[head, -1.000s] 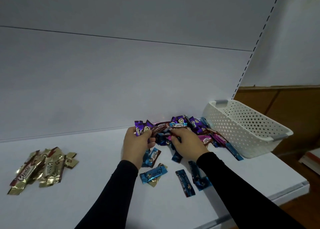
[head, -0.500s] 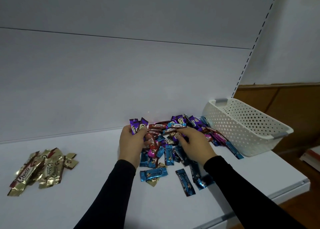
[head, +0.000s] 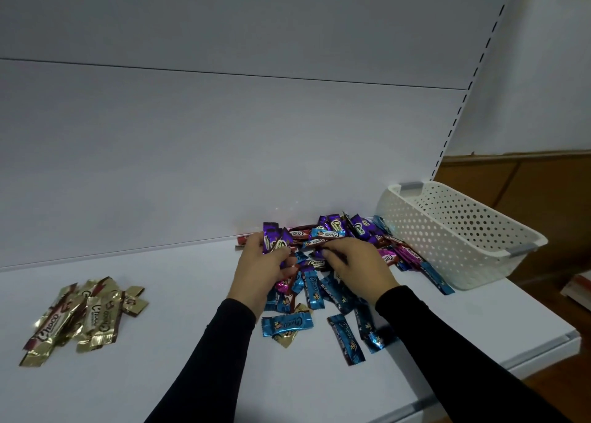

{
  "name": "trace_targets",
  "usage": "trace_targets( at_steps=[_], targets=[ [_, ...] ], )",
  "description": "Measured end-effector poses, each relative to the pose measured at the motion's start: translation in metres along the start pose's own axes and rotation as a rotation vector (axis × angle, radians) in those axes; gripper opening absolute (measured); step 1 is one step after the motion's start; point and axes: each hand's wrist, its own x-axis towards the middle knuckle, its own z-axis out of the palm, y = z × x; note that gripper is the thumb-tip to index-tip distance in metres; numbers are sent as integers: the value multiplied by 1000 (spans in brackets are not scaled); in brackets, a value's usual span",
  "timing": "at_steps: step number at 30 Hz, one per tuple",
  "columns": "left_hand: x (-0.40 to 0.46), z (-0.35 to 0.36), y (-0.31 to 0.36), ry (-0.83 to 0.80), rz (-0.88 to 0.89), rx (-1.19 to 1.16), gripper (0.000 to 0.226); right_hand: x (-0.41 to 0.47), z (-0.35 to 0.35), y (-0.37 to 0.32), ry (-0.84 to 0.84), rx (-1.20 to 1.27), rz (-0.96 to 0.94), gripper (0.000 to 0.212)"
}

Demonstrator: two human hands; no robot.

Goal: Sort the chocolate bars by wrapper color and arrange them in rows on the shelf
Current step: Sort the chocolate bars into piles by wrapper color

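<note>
A mixed pile of chocolate bars [head: 332,234] in purple, blue, pink and brown wrappers lies against the back of the white shelf [head: 179,294]. My left hand [head: 260,269] grips a few purple bars [head: 273,239] that stick up above its fingers. My right hand [head: 358,264] lies on the pile with its fingertips curled among the bars; what they hold, if anything, is hidden. Blue bars [head: 286,322] are scattered in front of both hands. A separate heap of gold bars [head: 83,317] sits at the shelf's left.
A white perforated basket [head: 460,234] lies tipped on the shelf's right end, its mouth facing up and to the right. The shelf's front edge [head: 540,347] runs just below it. Brown wood panelling [head: 527,183] stands beyond the shelf.
My left hand, still gripping purple bars, has shifted slightly left and down. My right hand has raked bars toward me, spreading blue and pink ones in front of the pile.
</note>
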Motion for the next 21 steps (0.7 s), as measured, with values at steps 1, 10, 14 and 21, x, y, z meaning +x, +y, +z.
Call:
trace_targets(
  at_steps=[1,10,14,21],
  targets=[
    [0,0,0,-11,4,16,21,-1,-1,-1,63,108,46,25],
    [-7,6,-3,-175,24,66,19,-9,-7,-25,26,894,231,16],
    [-8,7,-3,-223,-22,51,20,-8,-4,-30,16,903,260,12],
    [-4,6,-6,-176,-52,67,25,-5,-7,-22,7,766,197,17]
  ],
)
